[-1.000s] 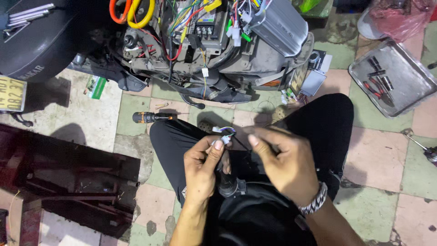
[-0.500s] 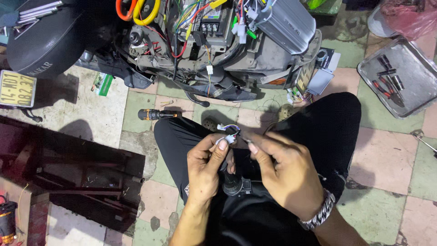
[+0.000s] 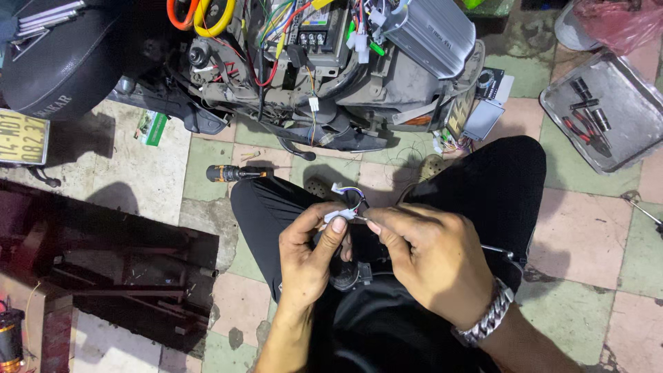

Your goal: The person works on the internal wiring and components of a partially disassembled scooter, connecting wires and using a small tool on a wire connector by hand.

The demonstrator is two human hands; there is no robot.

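Both hands up over the lap, working a small white wire connector [image 3: 343, 215] right between the knees. Left hand [image 3: 309, 257] pinching the connector from below, thumb pressed over its top. Right hand [image 3: 429, 254] closing in from the other side, thumb and forefinger squeezed onto the connector's end. Thin coloured leads [image 3: 354, 196] looping up out of the plug, a second little white plug [image 3: 338, 187] dangling at their far end. Below, a dark round part [image 3: 345, 275] resting in the lap, half hidden by the fingers. Best handled by gripping the plastic body, not the leads; keeping the pull or push straight along the plug, no twisting; steadying wrists against the thighs. Ahead on the tiles, a screwdriver [image 3: 231, 173] just beside the left knee, the opened scooter body [image 3: 324, 76] with its wiring beyond, a metal tray [image 3: 625, 103] of sockets off to the right.
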